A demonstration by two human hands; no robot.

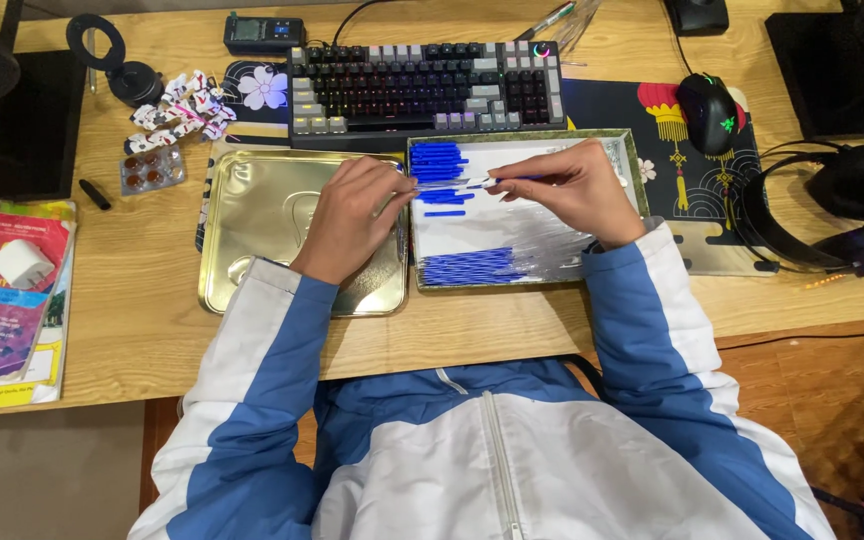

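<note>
Head view: a slim blue-and-white plastic pen (457,183) is pinched between the left hand (352,215) and right hand (564,190), both closed on it, over the shallow tray of blue pen parts (632,160). It's best kept level while the ends are pressed together (straight, no twisting). Room is tight: the grey mechanical keyboard (427,85) sits just behind, the gold tin lid (252,230) just left.

A single view is given, taken from a camera worn on the head and aimed steeply down over the wearer's chest. The wooden surface (512,330) is seen from close above, at arm's reach, with its far edge near the top of the frame. The jacket front fills the lower part; the keyboard (422,85) lies toward the top. The floor is glimpsed at the lower corners. No second view is supplied.
</note>
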